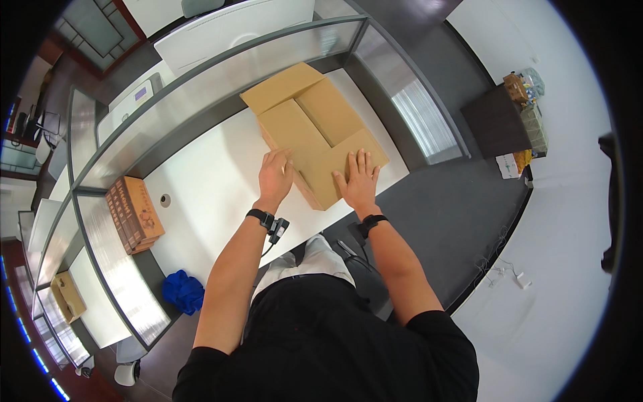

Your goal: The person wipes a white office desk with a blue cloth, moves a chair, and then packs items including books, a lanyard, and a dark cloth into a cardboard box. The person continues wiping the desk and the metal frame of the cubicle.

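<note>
A brown cardboard box (311, 145) lies on a white desk (201, 201) before me. Its far flap stands raised and tilted outward, while the near flap and the left one are folded inward. My right hand (360, 178) rests with spread fingers on the near flap, palm down. At the box's left edge is my left hand (276, 173), its fingers bent and touching the side or rim; whether they pinch the cardboard cannot be told. Both wrists wear black straps with small devices and cables.
Framed partition panels (221, 70) border the desk at the back, left and right. Thick brown books (138, 213) stand at the desk's left end, with a blue cloth or bag (183, 292) near its corner. A dark cabinet (495, 123) stands at the right, by the wall.
</note>
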### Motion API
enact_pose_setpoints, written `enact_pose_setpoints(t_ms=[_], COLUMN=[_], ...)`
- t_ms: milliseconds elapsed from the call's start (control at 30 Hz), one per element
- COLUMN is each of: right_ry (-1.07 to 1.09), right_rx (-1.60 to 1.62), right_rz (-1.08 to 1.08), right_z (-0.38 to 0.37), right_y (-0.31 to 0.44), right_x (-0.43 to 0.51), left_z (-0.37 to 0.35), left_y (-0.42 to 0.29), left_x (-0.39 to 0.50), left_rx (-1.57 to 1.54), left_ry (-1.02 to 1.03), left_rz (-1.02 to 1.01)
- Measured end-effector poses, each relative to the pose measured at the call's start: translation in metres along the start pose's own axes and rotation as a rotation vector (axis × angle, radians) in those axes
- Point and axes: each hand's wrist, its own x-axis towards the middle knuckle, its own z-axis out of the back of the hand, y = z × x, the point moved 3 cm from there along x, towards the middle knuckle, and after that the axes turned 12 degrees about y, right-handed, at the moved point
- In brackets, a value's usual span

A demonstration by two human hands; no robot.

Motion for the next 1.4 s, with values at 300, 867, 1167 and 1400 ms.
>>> enact_pose_setpoints(t_ms=[300, 867, 1167, 1400], right_ry=[0.124, -0.072, -0.002, 0.051], right_rx=[0.118, 0.347, -0.054, -0.128], right_rz=[0.257, 0.216, 0.181, 0.142], right_z=[0.062, 0.058, 0.070, 0.033], right_y=[-0.134, -0.136, -0.113, -0.111], right_x=[0.054, 0.075, 0.077, 0.080], left_z=[-0.021, -0.088, -0.087, -0.104], left_y=[0.074, -0.047, -0.055, -0.057], left_x=[0.071, 0.072, 0.081, 0.084], left_rx=[-0.395, 0.567, 0.536, 0.601], left_ry=[-0.110, 0.364, 0.333, 0.413], left_rz=[0.690, 0.020, 0.017, 0.000])
